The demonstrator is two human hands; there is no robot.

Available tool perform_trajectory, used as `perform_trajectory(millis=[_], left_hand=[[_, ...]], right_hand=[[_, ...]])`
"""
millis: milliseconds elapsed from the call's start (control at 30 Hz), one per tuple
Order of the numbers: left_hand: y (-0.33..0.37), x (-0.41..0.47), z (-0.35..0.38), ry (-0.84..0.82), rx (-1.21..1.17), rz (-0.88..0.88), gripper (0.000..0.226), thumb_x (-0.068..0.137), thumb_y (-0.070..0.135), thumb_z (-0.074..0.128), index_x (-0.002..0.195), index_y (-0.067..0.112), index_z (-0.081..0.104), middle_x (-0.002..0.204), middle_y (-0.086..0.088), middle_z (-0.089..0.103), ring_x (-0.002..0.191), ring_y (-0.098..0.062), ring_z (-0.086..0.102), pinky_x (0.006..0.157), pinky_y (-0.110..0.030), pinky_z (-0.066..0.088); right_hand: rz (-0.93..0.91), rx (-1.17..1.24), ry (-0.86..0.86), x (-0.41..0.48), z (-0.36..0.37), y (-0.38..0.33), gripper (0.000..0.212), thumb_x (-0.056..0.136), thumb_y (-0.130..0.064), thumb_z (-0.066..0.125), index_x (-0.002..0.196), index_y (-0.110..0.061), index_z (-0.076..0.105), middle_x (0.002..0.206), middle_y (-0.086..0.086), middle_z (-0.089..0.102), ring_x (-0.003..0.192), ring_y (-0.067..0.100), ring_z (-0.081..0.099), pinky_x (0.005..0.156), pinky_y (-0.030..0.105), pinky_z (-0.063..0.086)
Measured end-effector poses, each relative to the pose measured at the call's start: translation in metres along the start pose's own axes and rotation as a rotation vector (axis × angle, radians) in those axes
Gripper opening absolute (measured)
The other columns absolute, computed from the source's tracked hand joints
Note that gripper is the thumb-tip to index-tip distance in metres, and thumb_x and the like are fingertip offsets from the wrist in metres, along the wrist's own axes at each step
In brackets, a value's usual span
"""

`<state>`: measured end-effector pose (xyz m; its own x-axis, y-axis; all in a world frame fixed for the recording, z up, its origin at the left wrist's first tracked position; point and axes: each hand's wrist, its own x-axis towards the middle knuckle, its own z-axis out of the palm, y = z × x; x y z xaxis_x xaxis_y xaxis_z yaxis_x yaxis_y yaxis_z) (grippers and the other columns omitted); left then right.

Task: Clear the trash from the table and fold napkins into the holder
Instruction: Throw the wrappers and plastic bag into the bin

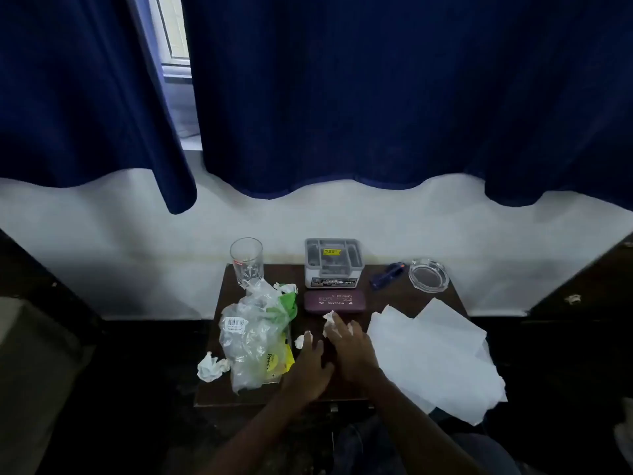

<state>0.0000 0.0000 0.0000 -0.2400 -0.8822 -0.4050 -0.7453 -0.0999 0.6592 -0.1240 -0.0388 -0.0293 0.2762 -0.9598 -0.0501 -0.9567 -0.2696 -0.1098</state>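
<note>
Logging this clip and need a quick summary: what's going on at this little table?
A person seems to be gathering crumpled paper scraps on a small dark table. The right hand reaches a scrap by the maroon case; the left hand touches another scrap with its fingertips. At the left lie plastic bags and a paper wad, at the right flat napkins, at the back the grey holder.

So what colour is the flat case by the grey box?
The flat case is dark maroon with pale lettering, seen best in the head view.
</note>
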Motion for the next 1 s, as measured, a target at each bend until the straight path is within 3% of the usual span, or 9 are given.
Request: perform_trajectory(millis=[67, 167, 300, 400, 500, 567, 733, 900, 1000], left_hand=[[0.000, 0.005, -0.002, 0.043, 0.022, -0.015, 0.055, 0.094, 0.017, 0.040, 0.145, 0.008, 0.022, 0.158, -0.015, -0.003, 0.145, -0.026, 0.013, 0.112, -0.027, 0.021], [-0.002, 0.014, 0.001, 0.071, 0.057, -0.046, 0.050, 0.092, 0.017, 0.039, 0.142, 0.010, 0.031, 0.158, -0.014, 0.003, 0.143, -0.026, 0.023, 0.110, -0.029, 0.028], [-0.010, 0.024, 0.008, 0.109, 0.192, -0.041, 0.048, 0.091, 0.012, 0.037, 0.139, 0.008, 0.035, 0.157, -0.014, 0.010, 0.144, -0.023, 0.019, 0.112, -0.027, 0.024], [-0.013, 0.030, 0.013, 0.219, 0.327, -0.057, 0.046, 0.088, 0.006, 0.038, 0.132, 0.015, 0.045, 0.148, -0.007, 0.032, 0.134, -0.027, 0.032, 0.103, -0.032, 0.038], [-0.009, 0.035, 0.016, 0.296, 0.381, -0.099, 0.043, 0.084, 0.000, 0.041, 0.121, 0.019, 0.052, 0.131, -0.005, 0.043, 0.120, -0.028, 0.041, 0.087, -0.034, 0.047], [-0.006, 0.039, 0.017, 0.321, 0.358, -0.126, 0.038, 0.085, 0.001, 0.042, 0.116, 0.018, 0.055, 0.124, -0.007, 0.048, 0.115, -0.029, 0.046, 0.081, -0.037, 0.048], [0.027, 0.048, 0.032, 0.430, 0.066, -0.010, 0.021, 0.087, 0.013, 0.050, 0.104, 0.013, 0.061, 0.110, -0.012, 0.062, 0.104, -0.033, 0.058, 0.085, -0.040, 0.047], [0.114, 0.054, 0.071, 0.352, -0.286, 0.106, 0.018, 0.084, 0.013, 0.059, 0.100, 0.012, 0.066, 0.101, -0.008, 0.070, 0.095, -0.027, 0.064, 0.082, -0.030, 0.046], [0.159, 0.058, 0.100, 0.188, -0.436, 0.146, 0.014, 0.082, 0.010, 0.063, 0.095, 0.008, 0.067, 0.093, -0.008, 0.070, 0.085, -0.025, 0.065, 0.080, -0.032, 0.052]], right_hand=[[0.007, 0.099, -0.190, -0.001, 0.000, -0.002, 0.056, 0.085, -0.015, 0.053, 0.138, -0.017, 0.037, 0.158, 0.001, 0.014, 0.127, 0.035, 0.036, 0.099, 0.041, 0.040], [0.033, 0.116, -0.155, -0.002, 0.008, -0.003, 0.040, 0.092, -0.015, 0.044, 0.132, -0.016, 0.043, 0.151, 0.001, 0.029, 0.124, 0.028, 0.038, 0.093, 0.041, 0.045], [0.102, 0.164, -0.092, -0.003, 0.010, 0.000, 0.027, 0.093, -0.009, 0.044, 0.115, -0.006, 0.059, 0.133, 0.012, 0.049, 0.120, 0.026, 0.046, 0.093, 0.035, 0.045], [0.252, 0.522, 0.010, -0.004, 0.007, 0.013, 0.022, 0.086, -0.005, 0.051, 0.093, -0.003, 0.071, 0.104, 0.015, 0.067, 0.094, 0.021, 0.063, 0.085, 0.031, 0.051], [0.516, 0.985, 0.107, -0.015, -0.008, 0.029, 0.012, 0.077, 0.001, 0.063, 0.071, -0.002, 0.073, 0.075, 0.019, 0.070, 0.051, 0.005, 0.059, 0.056, 0.020, 0.052], [0.667, 1.330, 0.124, -0.031, -0.025, 0.044, 0.015, 0.074, 0.007, 0.066, 0.064, -0.003, 0.070, 0.066, 0.016, 0.065, 0.052, 0.014, 0.058, 0.050, 0.022, 0.051], [0.788, 1.736, 0.359, -0.087, -0.064, 0.113, 0.016, 0.075, 0.018, 0.059, 0.069, 0.004, 0.063, 0.063, 0.007, 0.071, 0.056, 0.021, 0.067, 0.052, 0.026, 0.057], [1.085, 1.707, 0.697, -0.140, -0.062, 0.189, 0.020, 0.080, 0.014, 0.054, 0.069, -0.002, 0.059, 0.049, -0.001, 0.066, 0.056, 0.023, 0.061, 0.047, 0.021, 0.054], [1.357, 1.671, 0.809, -0.174, -0.050, 0.234, 0.024, 0.084, 0.010, 0.049, 0.070, -0.008, 0.053, 0.080, 0.012, 0.067, 0.064, 0.021, 0.054, 0.048, 0.024, 0.052]])
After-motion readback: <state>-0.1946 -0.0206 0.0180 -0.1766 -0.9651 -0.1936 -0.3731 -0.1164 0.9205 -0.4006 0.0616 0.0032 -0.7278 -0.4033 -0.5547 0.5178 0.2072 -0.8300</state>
